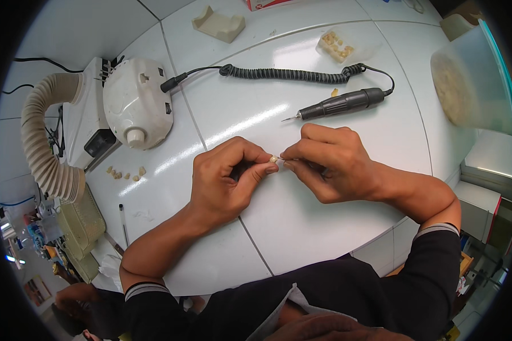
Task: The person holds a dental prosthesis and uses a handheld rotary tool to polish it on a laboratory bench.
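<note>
Over the middle of the white table, my left hand (227, 173) is closed, pinching a small cream tooth-shaped piece (273, 159) between thumb and forefinger. My right hand (333, 162) meets it from the right, its thumb and fingertips pinched together. A thin sliver shows at those fingertips, touching or nearly touching the piece; what it is I cannot make out. Just beyond my right hand lies a black rotary handpiece (344, 104) with a thin metal bit pointing left. Its coiled black cord (290, 74) runs to a white control box (137, 105).
Several small cream pieces (116, 174) sit at the left, near a pen (123, 221). A ribbed hose (42, 125) curves down at the far left. Farther back are a cream block (219, 25) and a small box of pieces (327, 51). A clear bin (486, 79) stands right.
</note>
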`<state>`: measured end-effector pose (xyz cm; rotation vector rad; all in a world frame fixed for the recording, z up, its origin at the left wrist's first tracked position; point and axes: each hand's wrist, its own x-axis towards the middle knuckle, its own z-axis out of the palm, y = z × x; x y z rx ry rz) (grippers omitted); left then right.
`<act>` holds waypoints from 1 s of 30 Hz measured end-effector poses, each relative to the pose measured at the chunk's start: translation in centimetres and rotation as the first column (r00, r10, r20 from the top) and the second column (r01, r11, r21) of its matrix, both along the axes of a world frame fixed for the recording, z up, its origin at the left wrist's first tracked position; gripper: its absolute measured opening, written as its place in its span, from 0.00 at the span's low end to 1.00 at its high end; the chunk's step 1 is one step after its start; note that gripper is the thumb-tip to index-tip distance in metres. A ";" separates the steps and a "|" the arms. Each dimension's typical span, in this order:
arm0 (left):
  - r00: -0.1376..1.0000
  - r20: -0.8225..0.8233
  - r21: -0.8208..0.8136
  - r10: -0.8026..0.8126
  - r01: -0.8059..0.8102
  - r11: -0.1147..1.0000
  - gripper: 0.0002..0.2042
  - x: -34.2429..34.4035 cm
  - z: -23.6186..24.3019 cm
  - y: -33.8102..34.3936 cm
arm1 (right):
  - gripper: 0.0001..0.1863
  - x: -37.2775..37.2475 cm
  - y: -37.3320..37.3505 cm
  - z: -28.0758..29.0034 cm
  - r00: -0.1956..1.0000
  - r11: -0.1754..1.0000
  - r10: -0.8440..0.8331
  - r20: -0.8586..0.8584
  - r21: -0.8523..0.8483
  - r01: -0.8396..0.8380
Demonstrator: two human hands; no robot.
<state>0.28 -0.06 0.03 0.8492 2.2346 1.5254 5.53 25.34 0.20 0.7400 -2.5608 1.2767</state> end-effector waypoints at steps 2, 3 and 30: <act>0.999 0.049 -0.010 0.006 -0.005 1.000 0.03 0.0 -0.1 0.0 | 0.07 0.0 -0.1 0.2 1.000 1.000 -0.010 0.027 -0.006 0.010; 0.999 0.046 -0.008 0.004 -0.004 1.000 0.03 0.0 0.0 0.0 | 0.07 0.0 -0.2 0.2 1.000 1.000 -0.011 0.024 -0.004 0.011; 0.961 -0.275 0.043 0.008 0.004 0.999 0.06 0.6 -0.1 0.3 | 0.05 0.1 -0.3 0.2 0.996 0.995 0.015 0.083 -0.103 -0.006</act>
